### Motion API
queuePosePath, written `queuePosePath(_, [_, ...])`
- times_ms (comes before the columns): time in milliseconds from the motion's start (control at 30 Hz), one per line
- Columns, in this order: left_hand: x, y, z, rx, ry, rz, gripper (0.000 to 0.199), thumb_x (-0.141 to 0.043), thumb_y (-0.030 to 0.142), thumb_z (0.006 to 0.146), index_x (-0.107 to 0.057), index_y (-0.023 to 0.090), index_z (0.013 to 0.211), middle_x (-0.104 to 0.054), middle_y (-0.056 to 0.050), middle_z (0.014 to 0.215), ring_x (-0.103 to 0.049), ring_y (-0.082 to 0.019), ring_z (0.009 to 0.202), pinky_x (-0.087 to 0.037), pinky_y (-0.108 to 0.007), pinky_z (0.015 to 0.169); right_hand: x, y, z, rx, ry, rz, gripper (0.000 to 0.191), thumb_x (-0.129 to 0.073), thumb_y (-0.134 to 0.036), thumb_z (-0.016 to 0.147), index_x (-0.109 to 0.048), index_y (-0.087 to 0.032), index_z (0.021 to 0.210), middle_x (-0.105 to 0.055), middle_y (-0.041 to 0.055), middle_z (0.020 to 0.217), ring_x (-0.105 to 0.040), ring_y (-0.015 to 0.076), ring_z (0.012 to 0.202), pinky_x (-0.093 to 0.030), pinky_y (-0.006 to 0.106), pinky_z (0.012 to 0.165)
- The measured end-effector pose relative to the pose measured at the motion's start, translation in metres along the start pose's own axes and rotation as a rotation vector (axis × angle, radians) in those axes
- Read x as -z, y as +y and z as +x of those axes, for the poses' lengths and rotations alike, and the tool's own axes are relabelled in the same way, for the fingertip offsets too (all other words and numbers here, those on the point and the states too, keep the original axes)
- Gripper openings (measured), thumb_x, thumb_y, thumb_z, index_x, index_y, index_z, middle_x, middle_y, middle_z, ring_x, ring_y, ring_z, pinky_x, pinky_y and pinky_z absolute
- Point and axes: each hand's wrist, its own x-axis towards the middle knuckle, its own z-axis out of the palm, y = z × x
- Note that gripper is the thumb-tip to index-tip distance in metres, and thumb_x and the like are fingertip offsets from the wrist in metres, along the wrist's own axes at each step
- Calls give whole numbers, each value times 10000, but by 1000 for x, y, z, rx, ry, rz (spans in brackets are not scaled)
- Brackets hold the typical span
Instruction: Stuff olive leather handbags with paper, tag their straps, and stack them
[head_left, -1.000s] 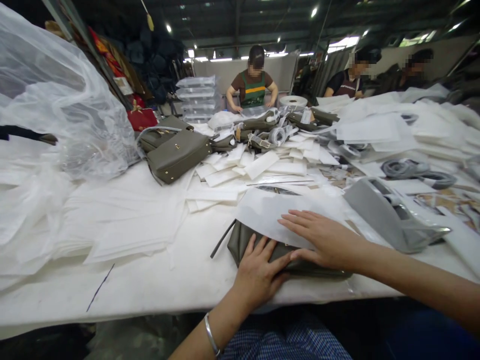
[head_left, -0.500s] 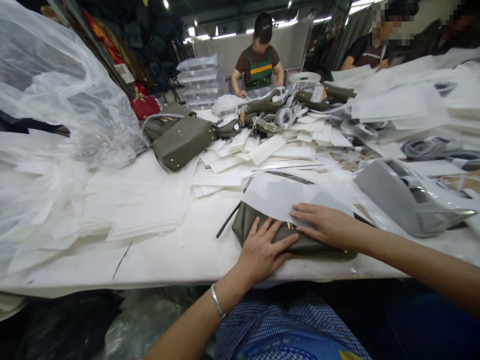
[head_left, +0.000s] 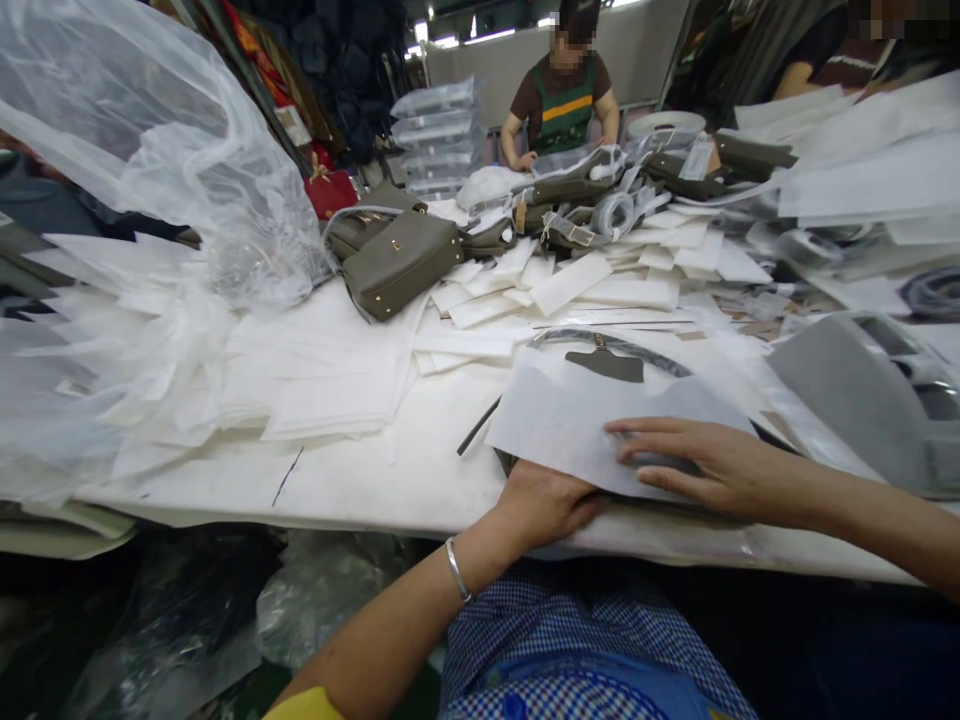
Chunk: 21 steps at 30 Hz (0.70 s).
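An olive handbag lies at the front of the table, mostly covered by a thin white paper sheet (head_left: 559, 410). Beyond the sheet's far edge, its plastic-wrapped handle (head_left: 660, 358) and an olive tab (head_left: 606, 366) stick out. My left hand (head_left: 551, 495) is tucked beneath the sheet's near edge, over the bag; its fingers are hidden. On top of the sheet, toward the right, my right hand (head_left: 690, 462) has its fingers spread and slightly blurred. A dark strap end (head_left: 478, 427) pokes out on the left.
Another olive handbag (head_left: 405, 265) stands farther back, left of scattered white paper pieces (head_left: 570, 283). A paper stack (head_left: 322, 390) and clear plastic bags (head_left: 262, 240) lie left. A grey wrapped piece (head_left: 847, 390) is at right. A co-worker (head_left: 562, 100) stands across the table.
The white sheet has come down toward me over the bag's front. My left hand, earlier spread on the bag, now has its fingers under the sheet. The view has shifted.
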Motion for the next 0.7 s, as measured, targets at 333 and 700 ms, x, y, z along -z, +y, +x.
queuePosePath(333, [25,14,-37,-33,319,-145,276,-535,165,964,-640,230,1210,-711,-18,1210,-629,-144,1163,-443,-344,1096,-51,19,-3,-24,51,-107,568,-375,-468,1009,-238,-392,1555,-329,14,1603,-313,277,1467,-326,574,1157])
queuePosePath(700, [57,-19,-54,618,527,-436,190,-723,324,869,-748,246,1041,-707,-41,1027,-665,-135,793,-556,-266,734,-54,19,-6,-54,80,-67,586,-371,-505,1001,-221,-404,1558,-318,-17,1608,-299,283,1473,-298,567,1181])
